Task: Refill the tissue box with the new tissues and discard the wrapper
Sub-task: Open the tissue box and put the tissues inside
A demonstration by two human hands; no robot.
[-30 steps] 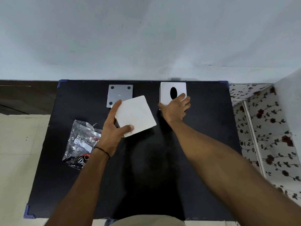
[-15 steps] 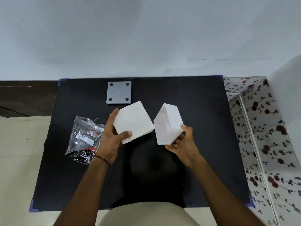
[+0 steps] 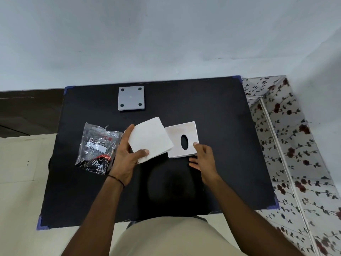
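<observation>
My left hand holds a square white stack of tissues tilted just above the black table. Right beside the stack, the white tissue box rests on the table with its open side up, and its oval slot shows as a dark hole through the floor. My right hand is at the box's near right corner, thumb on the rim and fingers against the near wall. The crumpled clear wrapper with dark print lies flat to the left of my left hand.
A grey square plate with four dark dots lies near the table's far edge, behind the tissues. A pale wall rises behind the table. A flower-patterned surface runs along the right side, and a pale floor lies to the left.
My right hand took the box from the table's back, brought it close and turned it open side up next to the tissues. My left hand kept the tissue stack almost still.
</observation>
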